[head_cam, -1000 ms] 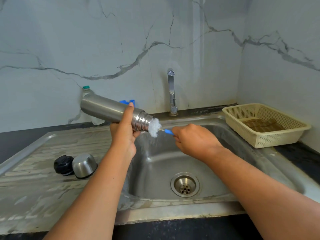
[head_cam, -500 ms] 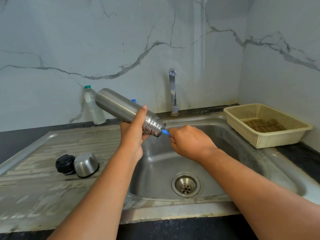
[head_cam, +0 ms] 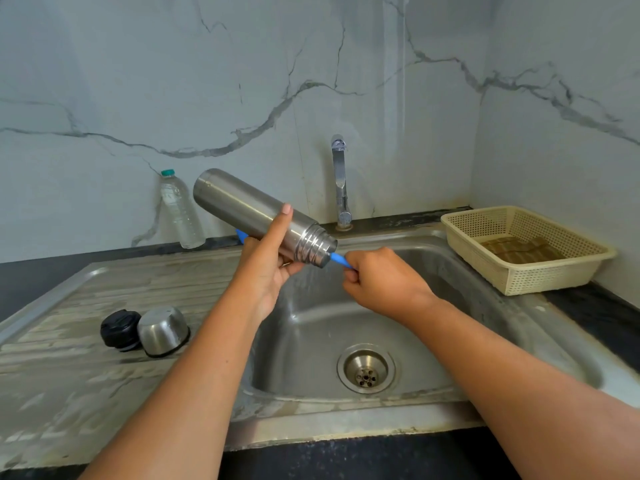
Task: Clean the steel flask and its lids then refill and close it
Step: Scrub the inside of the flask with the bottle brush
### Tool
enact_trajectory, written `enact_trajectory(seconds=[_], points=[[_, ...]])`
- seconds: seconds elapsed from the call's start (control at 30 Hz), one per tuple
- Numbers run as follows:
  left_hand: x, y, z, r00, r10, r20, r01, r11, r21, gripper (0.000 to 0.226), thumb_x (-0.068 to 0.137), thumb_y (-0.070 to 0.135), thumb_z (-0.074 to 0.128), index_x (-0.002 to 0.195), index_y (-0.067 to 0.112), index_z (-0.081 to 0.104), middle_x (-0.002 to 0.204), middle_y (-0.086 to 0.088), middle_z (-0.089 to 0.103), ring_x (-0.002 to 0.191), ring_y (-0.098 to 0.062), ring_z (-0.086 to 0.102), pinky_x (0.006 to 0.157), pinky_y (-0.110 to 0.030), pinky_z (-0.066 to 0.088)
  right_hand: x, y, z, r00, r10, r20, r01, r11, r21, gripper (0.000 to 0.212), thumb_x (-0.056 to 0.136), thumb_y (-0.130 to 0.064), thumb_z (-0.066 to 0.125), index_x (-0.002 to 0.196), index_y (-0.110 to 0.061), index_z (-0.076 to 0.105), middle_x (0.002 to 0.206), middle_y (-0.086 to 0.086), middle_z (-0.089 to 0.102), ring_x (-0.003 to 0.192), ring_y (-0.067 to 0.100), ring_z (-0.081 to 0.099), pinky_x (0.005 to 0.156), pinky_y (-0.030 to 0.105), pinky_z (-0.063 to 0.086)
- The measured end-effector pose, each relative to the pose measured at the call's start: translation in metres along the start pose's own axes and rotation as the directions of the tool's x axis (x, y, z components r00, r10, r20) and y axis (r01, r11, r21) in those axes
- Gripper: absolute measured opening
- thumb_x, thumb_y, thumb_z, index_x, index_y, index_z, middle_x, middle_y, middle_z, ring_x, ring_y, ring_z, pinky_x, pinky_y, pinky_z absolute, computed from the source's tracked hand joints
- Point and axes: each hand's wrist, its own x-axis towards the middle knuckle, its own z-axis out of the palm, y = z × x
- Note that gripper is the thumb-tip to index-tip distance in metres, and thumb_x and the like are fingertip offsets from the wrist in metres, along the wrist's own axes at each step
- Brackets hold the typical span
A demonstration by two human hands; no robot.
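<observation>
My left hand [head_cam: 268, 263] grips the steel flask [head_cam: 249, 211] near its threaded neck and holds it tilted over the sink, mouth pointing down to the right. My right hand [head_cam: 381, 280] grips the blue handle of a bottle brush [head_cam: 337, 259]. The brush head is hidden inside the flask; only a short piece of handle shows at the mouth. On the draining board at the left lie the black inner lid [head_cam: 119, 329] and, touching it, the steel cup lid [head_cam: 162, 330], mouth down.
The steel sink basin [head_cam: 311, 341] has a drain [head_cam: 366, 368] at its middle, and the tap [head_cam: 340, 181] stands behind it. A clear plastic water bottle [head_cam: 180, 211] stands against the wall. A cream basket [head_cam: 519, 271] sits at the right. A blue thing [head_cam: 241, 235] peeks out behind my left hand.
The white brush head, outside the mouth a second ago, has gone into the flask. My right hand has moved up to the mouth, and the flask's base has tilted higher.
</observation>
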Motion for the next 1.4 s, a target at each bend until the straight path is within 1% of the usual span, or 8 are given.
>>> enact_trajectory(seconds=[0.13,0.33,0.47,0.6,0.77,0.83,1.03,1.4], points=[[0.003,0.003,-0.01,0.986,-0.052,0.159,0.077,0.985,-0.151,0.052,0.09,0.037,0.074,0.134,0.013,0.059,0.121,-0.009,0.071,0.111,-0.021,0.071,0.094,-0.04,0.059,0.0,0.003,0.002,0.995,0.094,0.019,-0.096,0.951,0.294,0.031,0.089,-0.015,0.059,0.065,-0.019,0.042,0.062,-0.001,0.046,0.056,0.015,0.038,0.057,0.031,0.038],[0.007,0.001,-0.02,0.936,0.059,0.347,0.045,0.958,-0.282,0.099,0.064,0.056,0.094,0.143,0.013,0.052,0.136,-0.014,0.059,0.131,-0.03,0.054,0.119,-0.05,0.034,-0.007,-0.014,0.006,0.984,0.032,0.177,-0.14,0.753,0.643,0.046,0.088,-0.011,0.071,0.06,-0.023,0.037,0.049,-0.012,0.036,0.046,0.007,0.035,0.052,0.02,0.037],[0.008,0.004,-0.023,0.891,0.102,0.443,0.076,0.927,-0.367,0.109,0.062,0.051,0.096,0.148,0.013,0.041,0.126,-0.01,0.063,0.123,-0.027,0.061,0.11,-0.046,0.047,-0.012,-0.025,0.008,0.959,-0.036,0.28,-0.211,0.564,0.798,0.052,0.091,-0.008,0.07,0.059,-0.025,0.033,0.054,-0.004,0.031,0.046,0.012,0.025,0.042,0.022,0.027],[0.008,0.004,-0.031,0.882,0.116,0.457,0.095,0.905,-0.414,0.125,0.063,0.028,0.094,0.162,0.004,0.022,0.156,-0.025,0.045,0.142,-0.037,0.051,0.115,-0.049,0.044,-0.017,-0.032,0.003,0.938,-0.075,0.339,-0.269,0.458,0.847,0.044,0.094,-0.017,0.071,0.068,-0.024,0.037,0.056,-0.003,0.029,0.047,0.012,0.021,0.043,0.024,0.019],[0.013,-0.001,-0.028,0.936,0.087,0.342,0.04,0.936,-0.348,0.091,0.058,0.041,0.099,0.133,0.013,0.057,0.115,-0.011,0.072,0.109,-0.025,0.07,0.094,-0.039,0.058,-0.015,-0.036,-0.005,0.924,-0.018,0.381,-0.345,0.389,0.854,0.052,0.102,-0.059,0.042,0.086,-0.014,0.062,0.058,-0.006,0.026,0.05,0.012,0.019,0.046,0.025,0.015],[0.014,-0.003,-0.025,0.968,0.053,0.246,0.034,0.94,-0.339,0.081,0.06,0.045,0.097,0.126,0.014,0.061,0.105,-0.007,0.072,0.097,-0.022,0.071,0.088,-0.038,0.06,-0.012,-0.034,-0.003,0.926,0.014,0.377,-0.349,0.414,0.841,0.056,0.106,-0.053,0.034,0.094,-0.009,0.068,0.058,-0.005,0.028,0.049,0.012,0.021,0.045,0.025,0.017],[0.018,-0.005,-0.023,0.999,-0.027,0.022,0.033,0.912,-0.408,0.048,0.085,0.04,0.078,0.124,0.016,0.065,0.103,-0.005,0.072,0.095,-0.022,0.071,0.086,-0.042,0.06,-0.008,-0.027,0.002,0.981,0.075,0.178,-0.167,0.792,0.587,0.04,0.105,-0.046,0.045,0.091,-0.024,0.075,0.052,-0.011,0.044,0.045,0.002,0.042,0.054,0.022,0.035],[0.021,-0.012,-0.02,0.994,-0.069,-0.086,0.043,0.961,-0.275,0.028,0.093,0.034,0.07,0.112,0.015,0.061,0.085,-0.011,0.071,0.071,-0.019,0.071,0.061,-0.031,0.059,0.002,-0.004,0.013,0.958,0.068,0.28,-0.196,0.867,0.459,0.024,0.099,-0.042,0.062,0.09,-0.025,0.076,0.078,-0.002,0.071,0.063,0.007,0.056,0.066,0.027,0.051]])
